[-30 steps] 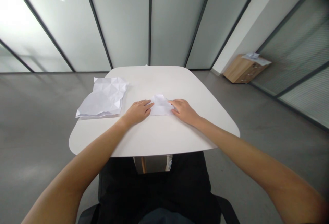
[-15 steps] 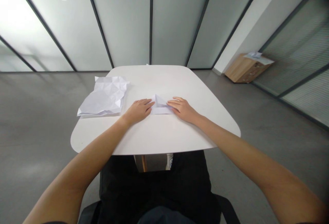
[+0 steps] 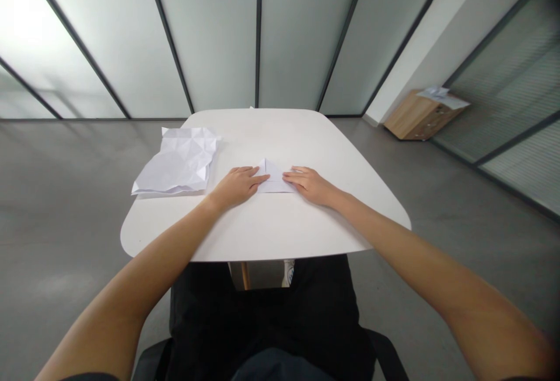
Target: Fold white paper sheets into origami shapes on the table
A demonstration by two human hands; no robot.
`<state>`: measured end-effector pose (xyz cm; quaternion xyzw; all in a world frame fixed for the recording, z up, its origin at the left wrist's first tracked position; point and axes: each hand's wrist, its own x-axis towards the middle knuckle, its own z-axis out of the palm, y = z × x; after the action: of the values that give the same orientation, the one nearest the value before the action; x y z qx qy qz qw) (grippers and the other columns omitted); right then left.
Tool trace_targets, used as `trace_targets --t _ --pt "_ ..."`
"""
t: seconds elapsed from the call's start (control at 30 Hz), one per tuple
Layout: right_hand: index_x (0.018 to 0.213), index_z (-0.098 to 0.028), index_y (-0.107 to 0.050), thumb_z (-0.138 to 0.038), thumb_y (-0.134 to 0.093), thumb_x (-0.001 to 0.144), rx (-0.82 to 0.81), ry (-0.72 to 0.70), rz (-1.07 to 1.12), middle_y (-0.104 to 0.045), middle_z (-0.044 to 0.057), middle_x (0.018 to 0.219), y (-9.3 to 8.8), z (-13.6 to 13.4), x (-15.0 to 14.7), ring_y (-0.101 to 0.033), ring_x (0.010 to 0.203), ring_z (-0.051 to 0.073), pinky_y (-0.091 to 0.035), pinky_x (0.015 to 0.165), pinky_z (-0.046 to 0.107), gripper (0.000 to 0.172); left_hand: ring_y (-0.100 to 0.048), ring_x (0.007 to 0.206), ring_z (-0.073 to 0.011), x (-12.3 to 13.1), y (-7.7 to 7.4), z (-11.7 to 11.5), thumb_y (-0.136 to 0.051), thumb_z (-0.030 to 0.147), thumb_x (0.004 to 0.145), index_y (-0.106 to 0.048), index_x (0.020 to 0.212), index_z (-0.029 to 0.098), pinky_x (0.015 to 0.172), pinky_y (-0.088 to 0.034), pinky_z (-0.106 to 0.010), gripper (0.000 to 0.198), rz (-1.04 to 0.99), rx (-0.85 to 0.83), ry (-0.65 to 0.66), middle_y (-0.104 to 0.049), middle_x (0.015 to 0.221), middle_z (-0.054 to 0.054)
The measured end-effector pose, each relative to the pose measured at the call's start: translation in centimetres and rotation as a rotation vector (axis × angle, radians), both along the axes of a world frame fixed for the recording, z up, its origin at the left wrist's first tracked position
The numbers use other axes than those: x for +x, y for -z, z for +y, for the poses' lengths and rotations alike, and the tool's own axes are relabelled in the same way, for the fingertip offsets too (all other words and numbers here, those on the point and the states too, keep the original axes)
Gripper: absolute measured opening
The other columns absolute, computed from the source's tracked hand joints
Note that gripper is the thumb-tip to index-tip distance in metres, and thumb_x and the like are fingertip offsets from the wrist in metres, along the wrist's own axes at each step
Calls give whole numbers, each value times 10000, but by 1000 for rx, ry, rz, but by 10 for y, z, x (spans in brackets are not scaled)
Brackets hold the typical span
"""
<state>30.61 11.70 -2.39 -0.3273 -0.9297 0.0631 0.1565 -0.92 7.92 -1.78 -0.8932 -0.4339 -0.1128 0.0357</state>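
Note:
A folded sheet of white paper (image 3: 275, 184) lies on the table between my hands, with a pointed top and a straight lower edge. My left hand (image 3: 240, 185) rests on its left side, index finger stretched across the paper and the other fingers extended. On the right side, my right hand (image 3: 310, 185) lies flat, its outstretched fingertips touching the paper. Both side corners of the paper are covered by my fingers.
Creased white sheets (image 3: 179, 162) lie at the left of the white table (image 3: 262, 229), overhanging its edge a little. A wooden cabinet (image 3: 422, 115) with papers on top stands by the right wall. Frosted glass panels (image 3: 214, 37) rise behind the table.
My left index finger has slid slightly right over the paper. The lower strip of the paper now looks flatter against the rest. My right hand has barely moved.

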Motion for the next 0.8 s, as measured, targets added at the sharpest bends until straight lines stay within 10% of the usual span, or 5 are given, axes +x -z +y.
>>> trace_targets --t 0.2,0.5,0.8 --pt "1313 -207 -725 -300 -465 1037 28 -56 3 -731 104 1342 -9 22 -20 -649 1283 267 -449 1163 487 391 -529 1431 -264 0 0 2 -391 309 1063 -559 1522 357 1206 -388 -458 492 31 33 28 -521 1601 -48" --pt "1587 -244 -467 -275 -479 991 -69 90 -270 -398 54 1680 -11 48 -66 -327 1571 341 -255 1257 624 597 -512 1460 -259 0 6 8 -387 273 1056 -550 1536 286 1228 -387 -438 507 40 36 82 -519 1600 -82" --pt "1575 -171 -460 -244 -391 1018 15 46 -232 -417 109 1669 -5 42 -60 -375 1541 321 -272 1242 599 566 -455 1507 -243 4 -5 2 -372 255 1054 -526 1550 275 1242 -367 -406 520 46 -94 40 -483 1629 -34"
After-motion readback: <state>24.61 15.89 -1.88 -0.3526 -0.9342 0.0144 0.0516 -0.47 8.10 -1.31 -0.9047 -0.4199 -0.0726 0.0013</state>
